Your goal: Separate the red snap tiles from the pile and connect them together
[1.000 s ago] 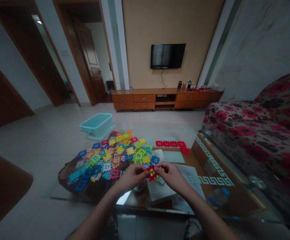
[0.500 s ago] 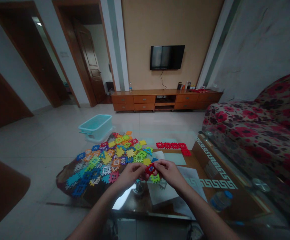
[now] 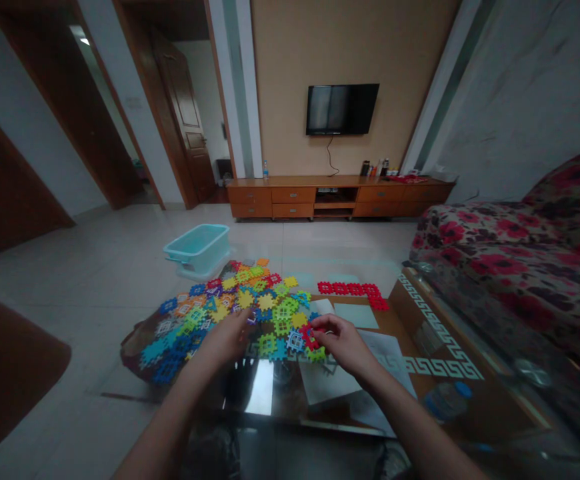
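Note:
My right hand [image 3: 343, 341] is closed on a red interlocking plastic tile [image 3: 311, 337], pinched between thumb and fingers above the table. My left hand [image 3: 229, 337] reaches over the pile of colourful interlocking tiles [image 3: 284, 311], fingers stretched forward and apart, with no tile visible in them. A small purple tile [image 3: 252, 319] lies by its fingertips. Just left of the held tile is a light blue window-shaped tile [image 3: 295, 341]. Beyond my right hand, several red tiles [image 3: 340, 288] form a row that turns toward me at its right end [image 3: 379, 303].
The tiles cover much of the glass table's left side. White paper sheets [image 3: 335, 387] lie near my right forearm, with a blue-capped bottle [image 3: 447, 401] farther right. A turquoise plastic tub [image 3: 197, 249] stands behind the pile. A flowered sofa [image 3: 510, 247] is at the right.
My left hand has let go of the red tile and moved left over the pile. My right hand keeps the red tile. The view has shifted slightly.

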### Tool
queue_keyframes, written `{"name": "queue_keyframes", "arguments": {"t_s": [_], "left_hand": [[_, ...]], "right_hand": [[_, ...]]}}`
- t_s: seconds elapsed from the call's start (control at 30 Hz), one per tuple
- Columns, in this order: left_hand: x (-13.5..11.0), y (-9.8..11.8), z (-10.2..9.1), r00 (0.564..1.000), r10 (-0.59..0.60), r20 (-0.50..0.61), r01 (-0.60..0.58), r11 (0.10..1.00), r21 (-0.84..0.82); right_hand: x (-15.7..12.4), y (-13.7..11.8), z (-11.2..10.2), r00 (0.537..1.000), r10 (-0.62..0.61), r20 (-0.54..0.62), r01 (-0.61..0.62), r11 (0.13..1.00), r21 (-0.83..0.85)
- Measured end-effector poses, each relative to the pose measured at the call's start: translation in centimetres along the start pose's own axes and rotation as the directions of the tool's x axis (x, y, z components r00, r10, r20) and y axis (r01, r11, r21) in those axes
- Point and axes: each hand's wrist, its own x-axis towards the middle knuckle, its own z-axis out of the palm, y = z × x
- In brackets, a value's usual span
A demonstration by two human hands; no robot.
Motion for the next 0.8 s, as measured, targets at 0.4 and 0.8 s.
{"name": "queue_keyframes", "arguments": {"t_s": [0.4, 0.8], "left_hand": [[-0.9, -5.7, -0.5, 0.983, -0.141, 0.12, 0.087, 0.924, 0.372], [-0.4, -5.9, 0.8, 0.995, -0.075, 0.07, 0.051, 0.953, 0.298]], "right_hand": [[0.3, 0.4, -0.1, 0.999, -0.024, 0.041, 0.025, 0.999, -0.024], [0.0, -0.1, -0.2, 0.999, -0.037, 0.012, 0.038, 0.999, -0.036]]}}
